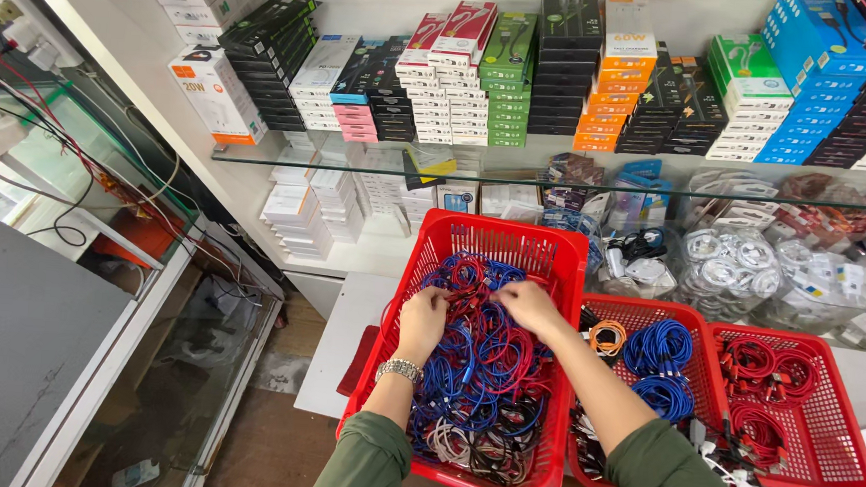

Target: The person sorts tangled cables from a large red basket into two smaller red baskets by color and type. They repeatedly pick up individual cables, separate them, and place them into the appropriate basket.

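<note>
Looking down, I see both hands buried in a tangle of red and blue cables (480, 372) that fills a big red basket (562, 256) at the near edge of the white surface (347, 344). My left hand (423, 318), a metal watch (400, 370) on its wrist, curls its fingers around several strands. My right hand (529, 308) pinches cables just beside it. To the right, a flat red tray (694, 315) holds coiled blue cables (659, 348), and another tray (845, 464) holds red coils (776, 370). Stacked boxes (508, 78) line the glass shelf (557, 179) behind.
</note>
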